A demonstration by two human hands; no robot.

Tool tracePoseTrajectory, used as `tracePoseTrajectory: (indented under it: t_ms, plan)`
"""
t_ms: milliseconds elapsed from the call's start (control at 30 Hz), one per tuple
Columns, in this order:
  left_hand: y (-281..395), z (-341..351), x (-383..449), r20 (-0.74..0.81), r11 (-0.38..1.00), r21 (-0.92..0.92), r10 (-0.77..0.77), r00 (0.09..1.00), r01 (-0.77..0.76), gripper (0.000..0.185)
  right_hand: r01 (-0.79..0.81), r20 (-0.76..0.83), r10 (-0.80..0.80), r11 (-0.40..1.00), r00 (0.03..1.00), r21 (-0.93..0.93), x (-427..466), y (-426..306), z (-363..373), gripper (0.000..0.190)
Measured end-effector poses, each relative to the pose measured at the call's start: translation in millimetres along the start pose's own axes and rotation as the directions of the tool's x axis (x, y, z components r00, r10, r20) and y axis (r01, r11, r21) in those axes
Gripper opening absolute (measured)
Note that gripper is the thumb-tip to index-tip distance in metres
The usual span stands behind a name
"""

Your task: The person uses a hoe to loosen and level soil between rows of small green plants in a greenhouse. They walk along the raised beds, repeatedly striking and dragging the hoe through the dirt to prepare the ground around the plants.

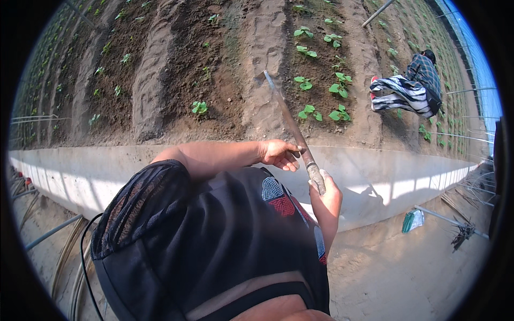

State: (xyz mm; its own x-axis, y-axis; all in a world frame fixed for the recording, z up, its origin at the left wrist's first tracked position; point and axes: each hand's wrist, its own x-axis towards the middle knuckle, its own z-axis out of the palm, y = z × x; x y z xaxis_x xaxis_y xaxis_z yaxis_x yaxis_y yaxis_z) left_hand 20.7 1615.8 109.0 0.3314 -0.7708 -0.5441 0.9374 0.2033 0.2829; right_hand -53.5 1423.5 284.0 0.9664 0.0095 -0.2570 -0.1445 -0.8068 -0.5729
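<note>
A hoe (290,118) with a long brown shaft slants from me out over the soil. Its metal blade (261,78) rests on the pale strip between two planted beds. My right hand (328,190) is closed around the wrapped grip (315,174) at the near end. Farther up the shaft, my left hand (282,155) lies beside it with fingers loosely spread. The left thumb is at the shaft, but whether it touches cannot be made out. Broad-leaved green seedlings (307,112) grow just right of the hoe, and a lone small seedling (199,107) stands to its left.
A low pale wall (361,168) runs between me and the beds. At the right, a person (409,86) bends over another row. Metal poles (377,13) slant into the beds. Behind the wall lie a green-and-white packet (413,221), a pole (449,221) and bundled canes (66,248).
</note>
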Motion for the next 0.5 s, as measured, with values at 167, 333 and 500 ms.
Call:
tracePoseTrajectory:
  t_ms: [167,333,500]
  plan:
    - [47,-69,8,-0.222,0.995,-0.096,0.011,0.975,-0.033,0.036,0.029,-0.016,-0.03,0.999,0.999,-0.027,44,-21,-22,0.043]
    - [71,-114,23,-0.319,0.981,-0.183,0.005,0.948,-0.066,0.035,-0.023,0.018,0.021,0.996,1.0,0.083,103,-22,-59,0.04]
    - [139,-144,89,-0.387,0.972,-0.196,0.048,0.921,-0.133,0.046,-0.071,0.056,0.068,0.996,0.996,0.059,173,-16,-114,0.038]
